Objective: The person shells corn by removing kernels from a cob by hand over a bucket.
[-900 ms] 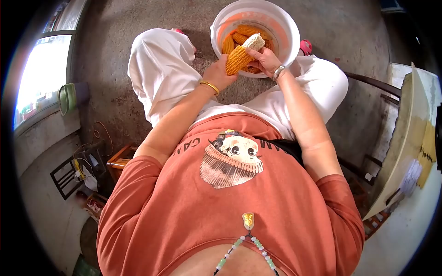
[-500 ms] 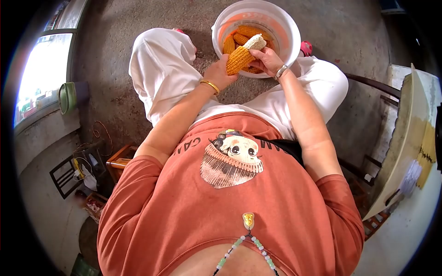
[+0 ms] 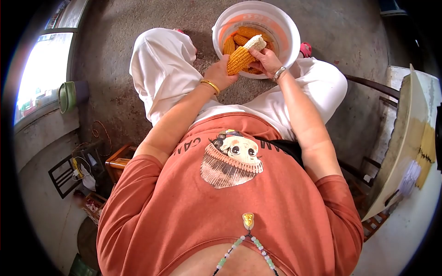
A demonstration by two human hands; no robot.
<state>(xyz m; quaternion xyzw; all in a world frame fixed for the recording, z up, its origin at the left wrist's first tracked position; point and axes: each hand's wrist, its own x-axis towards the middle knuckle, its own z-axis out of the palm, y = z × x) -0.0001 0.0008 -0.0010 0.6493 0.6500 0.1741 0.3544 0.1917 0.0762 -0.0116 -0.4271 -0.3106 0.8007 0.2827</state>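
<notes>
Between my hands is a corn cob (image 3: 239,60), tilted over the near rim of a white bucket (image 3: 290,37). Yellow kernels cover its lower part, while its far end is bare and whitish. My left hand (image 3: 220,73), with a gold bangle at the wrist, is wrapped round the kernel-covered end. At the upper part of the cob, my right hand (image 3: 268,63) grips with the thumb pressed near where kernels meet bare cob. More yellow corn cobs (image 3: 248,32) lie inside the bucket, partly hidden by the held one.
My knees in white trousers (image 3: 161,60) flank the bucket on a concrete floor (image 3: 124,18). A wooden stool (image 3: 120,156) stands at the left, near a green container (image 3: 67,97). A pale board (image 3: 391,152) stands at the right.
Almost nothing differs. The bucket appears very slightly shifted in view, and both hands keep hold of the corn cob in about the same place.
</notes>
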